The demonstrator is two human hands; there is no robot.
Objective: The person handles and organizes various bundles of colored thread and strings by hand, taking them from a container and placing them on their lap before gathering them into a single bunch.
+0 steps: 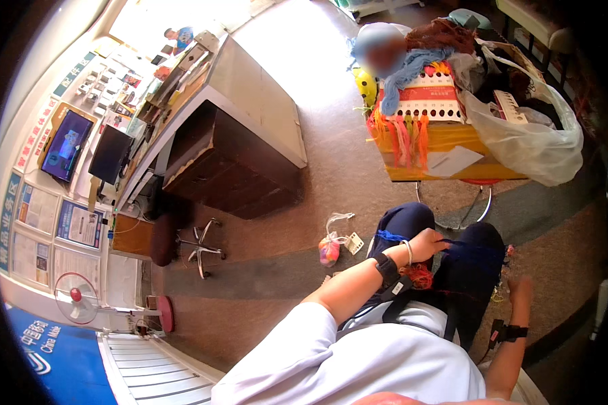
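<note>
My left hand (428,246), with a pale bangle at the wrist, pinches a bundle of blue embroidery thread (473,251) over my knees. The strands run across both thighs of my dark trousers. In my lap, beneath the left forearm, sits a tangle of red-orange thread (419,277). My right hand (521,294) is out past my right thigh, blurred by motion. Whether its fingers hold a strand is unclear. Yellowish thread (497,294) hangs by the thigh near it. Both forearms wear black straps.
Ahead stands a wooden table (410,173) bearing a numbered thread card (420,96), light-blue yarn (408,76) and a plastic bag (542,147). A bag of colourful thread (329,250) lies on the floor. Leftward are a counter (263,96), swivel chair (200,250) and fan (76,298). A person (182,39) is behind the counter.
</note>
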